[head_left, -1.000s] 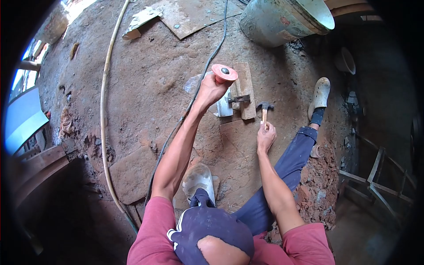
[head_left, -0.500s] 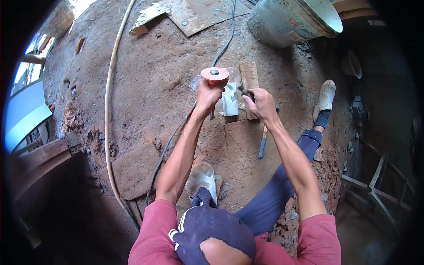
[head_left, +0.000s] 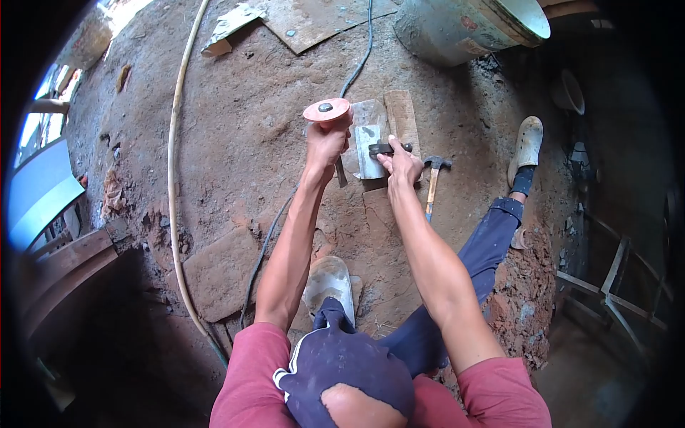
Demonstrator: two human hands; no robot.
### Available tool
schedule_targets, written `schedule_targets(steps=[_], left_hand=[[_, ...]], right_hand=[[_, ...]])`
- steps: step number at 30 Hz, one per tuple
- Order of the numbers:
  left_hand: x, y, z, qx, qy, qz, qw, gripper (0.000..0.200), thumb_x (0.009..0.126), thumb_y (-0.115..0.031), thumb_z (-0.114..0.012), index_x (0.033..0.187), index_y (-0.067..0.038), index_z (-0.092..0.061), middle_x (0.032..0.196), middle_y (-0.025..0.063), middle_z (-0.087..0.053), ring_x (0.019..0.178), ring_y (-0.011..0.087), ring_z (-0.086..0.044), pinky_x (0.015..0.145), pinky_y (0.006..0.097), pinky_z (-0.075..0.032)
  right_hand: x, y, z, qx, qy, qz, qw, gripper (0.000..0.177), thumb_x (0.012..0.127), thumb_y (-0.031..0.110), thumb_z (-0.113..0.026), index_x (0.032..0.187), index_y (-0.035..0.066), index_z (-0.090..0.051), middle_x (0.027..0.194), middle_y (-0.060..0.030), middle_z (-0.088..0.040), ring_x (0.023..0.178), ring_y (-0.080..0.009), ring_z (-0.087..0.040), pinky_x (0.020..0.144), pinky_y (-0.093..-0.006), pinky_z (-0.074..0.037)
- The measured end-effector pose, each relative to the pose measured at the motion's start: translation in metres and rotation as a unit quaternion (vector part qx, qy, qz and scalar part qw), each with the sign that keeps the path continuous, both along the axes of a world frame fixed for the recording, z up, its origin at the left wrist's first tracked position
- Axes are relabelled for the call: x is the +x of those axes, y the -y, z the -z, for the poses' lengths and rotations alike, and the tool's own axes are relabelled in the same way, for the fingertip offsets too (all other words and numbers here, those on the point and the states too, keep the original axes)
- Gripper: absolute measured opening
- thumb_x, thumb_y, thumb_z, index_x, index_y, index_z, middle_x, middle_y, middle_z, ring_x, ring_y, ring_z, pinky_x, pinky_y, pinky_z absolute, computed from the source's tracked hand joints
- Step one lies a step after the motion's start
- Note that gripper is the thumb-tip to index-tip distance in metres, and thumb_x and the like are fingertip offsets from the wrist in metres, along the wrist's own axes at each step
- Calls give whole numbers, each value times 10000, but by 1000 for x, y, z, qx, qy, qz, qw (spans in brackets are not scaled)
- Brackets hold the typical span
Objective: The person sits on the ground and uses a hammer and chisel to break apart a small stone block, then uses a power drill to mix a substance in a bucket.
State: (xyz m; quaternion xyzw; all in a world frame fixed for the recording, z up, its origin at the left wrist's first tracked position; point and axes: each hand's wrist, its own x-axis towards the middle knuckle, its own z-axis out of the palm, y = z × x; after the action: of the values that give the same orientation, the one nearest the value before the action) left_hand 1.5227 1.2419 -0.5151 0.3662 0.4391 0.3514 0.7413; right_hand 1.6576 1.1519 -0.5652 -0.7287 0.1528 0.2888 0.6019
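Note:
My left hand [head_left: 326, 148] is closed round a chisel whose flat blade [head_left: 341, 173] points down and whose pink round hand guard [head_left: 326, 110] faces up. With my right hand [head_left: 403, 163] I grip a small dark metal tool [head_left: 385, 149] over a whitish block [head_left: 369, 161]. The block lies on a flat grey slab [head_left: 369, 112], beside a wooden board [head_left: 402, 118]. A hammer [head_left: 433, 178] with a wood and blue handle rests on the ground just right of my right hand.
A dark cable [head_left: 360, 64] runs past the slab. A long pale hose [head_left: 173, 164] curves down the left side. A large bucket [head_left: 446, 32] stands at the top right, and a metal frame [head_left: 611, 289] is at the far right.
My right hand has moved left, bringing the dark tool over the whitish block. My left hand has shifted slightly left and up with the chisel. More of the hammer now shows.

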Motion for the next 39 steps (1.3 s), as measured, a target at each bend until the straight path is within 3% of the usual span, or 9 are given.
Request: schedule_targets(steps=[14, 20, 24, 26, 28, 30, 32, 38, 39], left_hand=[[17, 2, -10, 10, 27, 33, 999, 263, 894, -282, -709, 893, -45, -596, 692, -5, -547, 494, 52, -420, 433, 236, -325], [42, 1, -30, 13, 84, 53, 995, 242, 921, -275, -676, 919, -50, -585, 689, -13, -530, 523, 57, -428, 476, 225, -348], [71, -2, -48, 133, 52, 135, 981, 231, 934, -277, -657, 877, -65, -585, 689, -26, -537, 591, 65, -489, 521, 256, -399], [89, 0, -55, 182, 21, 201, 962, 270, 923, -288, -664, 779, -79, -574, 641, -26, -517, 592, 72, -495, 534, 254, -401], [104, 5, -52, 328, -45, 219, 918, 298, 911, -296, -676, 727, -92, -561, 628, -22, -519, 593, 75, -490, 551, 258, -409], [113, 8, -45, 342, -59, 262, 900, 309, 900, -322, -684, 740, -81, -576, 654, -12, -537, 608, 86, -490, 573, 268, -419], [121, 10, -34, 361, -66, 313, 876, 119, 839, -73, -597, 936, -5, -610, 868, 123, -656, 813, 202, -607, 771, 349, -488], [117, 14, -35, 344, -77, 316, 881, 100, 840, -61, -591, 923, -7, -606, 848, 116, -651, 796, 196, -607, 754, 345, -489], [116, 12, -35, 359, -72, 303, 880, 170, 872, -201, -632, 840, -39, -596, 745, 47, -591, 694, 144, -546, 647, 312, -445]], right_hand=[[7, 21, -1, 75, 28, -73, 994, 397, 772, 95, -809, 911, -3, -450, 864, -162, -599, 721, -243, -677, 590, -329, -628], [11, 51, -25, 45, 28, -66, 996, 420, 871, 360, -716, 914, -9, -520, 822, -128, -640, 623, -168, -658, 493, -245, -555], [22, 104, -30, -1, 219, -84, 972, 347, 906, 324, -689, 927, 15, -532, 773, -72, -640, 533, -72, -557, 458, -185, -406], [31, 131, -24, -5, 253, -100, 962, 297, 899, 283, -701, 886, 26, -554, 722, -24, -617, 551, -50, -521, 499, -176, -424], [38, 152, -21, -45, 250, -114, 960, 312, 888, 294, -713, 873, 17, -572, 683, -13, -603, 554, -58, -521, 511, -196, -425], [40, 166, -18, -84, 287, -128, 946, 321, 877, 303, -723, 870, 13, -585, 661, -13, -593, 550, -69, -523, 513, -219, -430], [39, 176, -16, -125, 322, -143, 928, 331, 865, 312, -732, 868, 9, -597, 639, -13, -582, 546, -81, -525, 516, -243, -435], [30, 189, -12, -236, 343, -229, 880, 346, 820, 305, -762, 888, 1, -613, 701, -75, -583, 620, -185, -565, 587, -318, -463], [29, 190, -10, -258, 371, -240, 859, 348, 808, 294, -769, 900, -2, -611, 745, -96, -589, 678, -215, -577, 632, -336, -469]])
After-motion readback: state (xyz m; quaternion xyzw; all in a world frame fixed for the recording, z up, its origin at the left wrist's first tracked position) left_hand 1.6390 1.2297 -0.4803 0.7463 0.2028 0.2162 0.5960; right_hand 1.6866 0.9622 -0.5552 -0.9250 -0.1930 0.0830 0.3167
